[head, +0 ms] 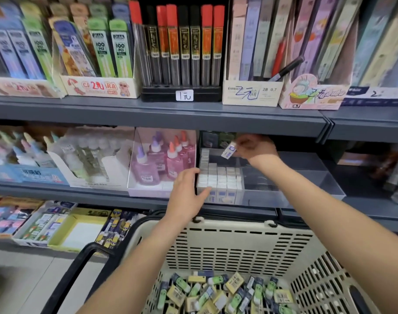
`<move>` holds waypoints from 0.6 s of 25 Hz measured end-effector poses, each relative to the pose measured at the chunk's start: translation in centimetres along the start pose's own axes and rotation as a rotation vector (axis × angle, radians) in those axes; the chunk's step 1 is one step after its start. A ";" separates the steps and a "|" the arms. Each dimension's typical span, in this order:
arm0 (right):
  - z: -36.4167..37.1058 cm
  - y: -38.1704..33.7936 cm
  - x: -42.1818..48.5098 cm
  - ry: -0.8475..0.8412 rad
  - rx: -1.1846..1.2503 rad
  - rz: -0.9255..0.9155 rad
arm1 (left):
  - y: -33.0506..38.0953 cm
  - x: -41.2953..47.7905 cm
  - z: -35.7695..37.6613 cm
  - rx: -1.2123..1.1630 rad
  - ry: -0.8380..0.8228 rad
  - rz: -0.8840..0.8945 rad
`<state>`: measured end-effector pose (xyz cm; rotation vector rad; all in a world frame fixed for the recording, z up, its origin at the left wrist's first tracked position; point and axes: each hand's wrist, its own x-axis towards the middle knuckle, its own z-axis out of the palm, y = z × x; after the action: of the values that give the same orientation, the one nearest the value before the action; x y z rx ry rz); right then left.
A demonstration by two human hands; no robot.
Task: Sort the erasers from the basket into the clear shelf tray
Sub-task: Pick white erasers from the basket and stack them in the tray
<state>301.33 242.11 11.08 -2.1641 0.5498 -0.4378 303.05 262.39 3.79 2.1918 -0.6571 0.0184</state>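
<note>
A clear shelf tray (306, 184) stands on the middle shelf, its left part filled with rows of white erasers (220, 177). My left hand (186, 191) rests against the tray's left front corner, thumb on the front row of erasers, fingers fairly straight. My right hand (254, 147) is raised over the back of the tray and pinches one white-and-blue eraser (229, 150). Below, a beige perforated basket (250, 243) holds several loose erasers (216, 293) in green, yellow and blue wrappers.
A box of pink and purple glue bottles (159, 162) stands just left of the tray. The grey upper shelf edge (171, 114) overhangs my right hand. The basket's black handle (69, 275) hangs at the left. Boxes of erasers (57, 225) fill the lower shelf.
</note>
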 end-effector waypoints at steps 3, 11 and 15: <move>2.3 0.0 1.4 -0.063 -0.286 -0.135 | -1.0 -0.3 1.3 -0.036 0.053 0.009; 5.4 0.8 2.5 -0.355 -0.471 -0.169 | -1.9 -0.3 2.0 -0.043 0.127 0.048; 5.6 1.3 2.8 -0.410 -0.523 -0.180 | -2.0 -0.3 2.0 -0.034 0.134 0.054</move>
<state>306.11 243.54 7.15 -2.7212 0.2533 0.0793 303.26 262.12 0.96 2.1192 -0.6361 0.1799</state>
